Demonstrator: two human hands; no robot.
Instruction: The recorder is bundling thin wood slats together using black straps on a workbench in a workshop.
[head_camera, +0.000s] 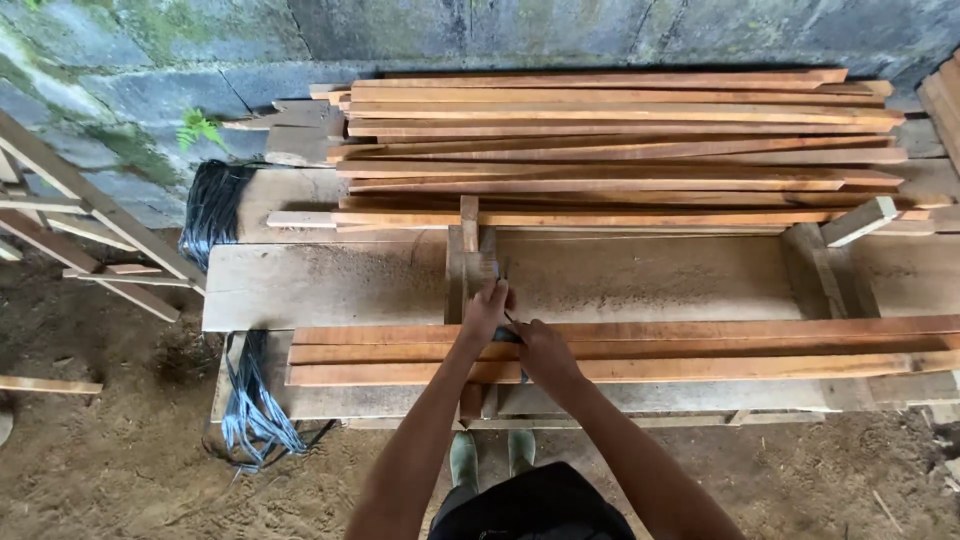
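my left hand (486, 312) is resting on a small wooden block (468, 270), fingers closed over its edge. my right hand (540, 350) is pinching a thin dark tool (512, 322) above the long slats (700, 350) lying on the worktop (330, 285).

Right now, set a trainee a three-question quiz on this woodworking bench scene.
1. True or false: the big stack of wooden slats lies on the far side of the workbench, by the stone wall.
2. Multiple choice: the bundle of dark strapping lies at which end of the bench? A) left B) right C) middle
3. Fill in: both the left hand and the right hand work over the near ___ slats.

Key:
1. True.
2. A.
3. Wooden. The hands meet at a small blue-handled tool; what kind of tool it is cannot be told.
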